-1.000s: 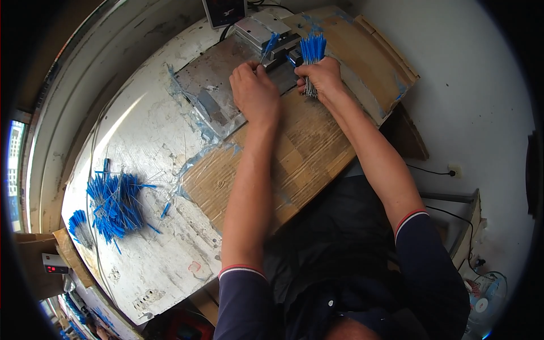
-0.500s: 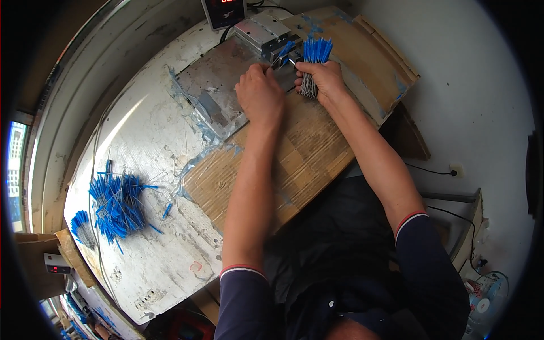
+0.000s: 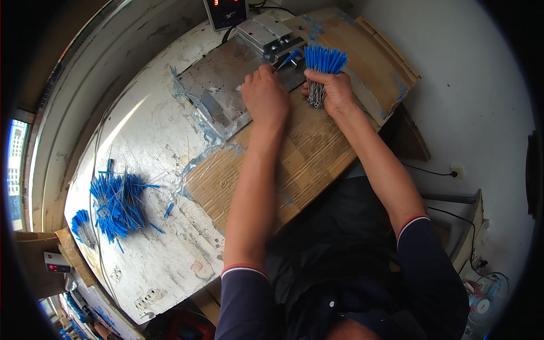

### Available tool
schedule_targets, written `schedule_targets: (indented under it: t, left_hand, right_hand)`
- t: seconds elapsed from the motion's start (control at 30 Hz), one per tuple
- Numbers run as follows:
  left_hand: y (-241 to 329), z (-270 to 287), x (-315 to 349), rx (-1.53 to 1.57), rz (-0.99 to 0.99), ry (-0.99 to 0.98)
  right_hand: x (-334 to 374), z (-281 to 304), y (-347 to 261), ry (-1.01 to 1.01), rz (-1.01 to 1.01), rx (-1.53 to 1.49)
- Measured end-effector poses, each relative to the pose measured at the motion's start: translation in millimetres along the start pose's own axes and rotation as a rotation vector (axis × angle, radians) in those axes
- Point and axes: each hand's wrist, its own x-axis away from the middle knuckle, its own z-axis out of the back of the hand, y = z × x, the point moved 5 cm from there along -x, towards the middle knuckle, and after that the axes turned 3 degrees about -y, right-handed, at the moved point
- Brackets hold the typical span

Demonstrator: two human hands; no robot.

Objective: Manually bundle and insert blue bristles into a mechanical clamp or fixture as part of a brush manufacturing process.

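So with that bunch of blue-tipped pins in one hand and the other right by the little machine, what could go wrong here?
The left hand rests on the metal plate, its fingers close to the small machine, so they might get pinched. The right hand grips a full bundle of blue-tipped pins; some could slip out onto the cardboard.

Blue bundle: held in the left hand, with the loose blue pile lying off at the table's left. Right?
Not quite. The head view shows the blue bundle in the right hand; the left hand rests on the metal plate. The loose pile does lie at the table's left.
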Motion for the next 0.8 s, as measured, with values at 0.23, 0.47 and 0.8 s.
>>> schedule_targets:
  t: [0.23, 0.47, 0.8]
  left_hand:
    - [1.2, -4.9, 2.2, -0.135, -0.031, -0.051]
    - [-13.3, 2.0, -1.8, 0.037, 0.282, 0.025]
    - [-11.7, 5.9, -2.7, 0.042, 0.284, 0.032]
  right_hand:
    - [4.0, 7.9, -2.2, -0.044, -0.025, 0.083]
    - [3.3, -1.1, -7.4, -0.182, -0.022, 0.238]
    - [-16.6, -11.3, -10.2, -0.081, 0.092, 0.404]
